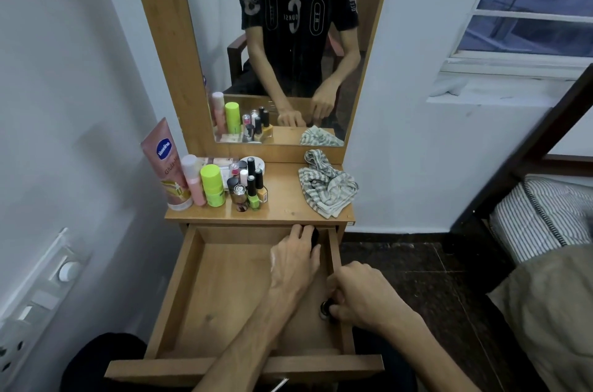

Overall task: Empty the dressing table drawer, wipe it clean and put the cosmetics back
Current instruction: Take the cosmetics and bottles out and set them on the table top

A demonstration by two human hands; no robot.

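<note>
Two bare hands work inside the pulled-out light-brown wooden drawer [179, 289]. At the back right corner of the drawer, the left hand [296, 258] lies over a small black object [315, 239], its fingers curved down around it; what the object is cannot be told. Near the right wall, toward the front, the right hand [362, 295] has its fingers curled around a small dark round item with a shiny rim [324, 309]. The remaining drawer floor shows bare wood.

Above the drawer, on the wooden dressing-table top [285, 199], a crumpled grey-and-white striped cloth [325, 188] lies at the right edge, reaching back toward the mirror frame. Cosmetics stand clustered at the left end of the top: a tall pink Vaseline tube [167, 164] at the far left edge, just beside it a pale pink bottle with a white cap [194, 180], then a lime-green cylindrical container [212, 185]. Right of these stand small nail-polish bottles with black caps, among them a green one [253, 196] and a yellow one [261, 189], touching or nearly so. Behind them lies a round white compact [258, 164].

A wood-framed mirror [288, 38] rises from the back edge, reflecting the seated person and the bottles.
</note>
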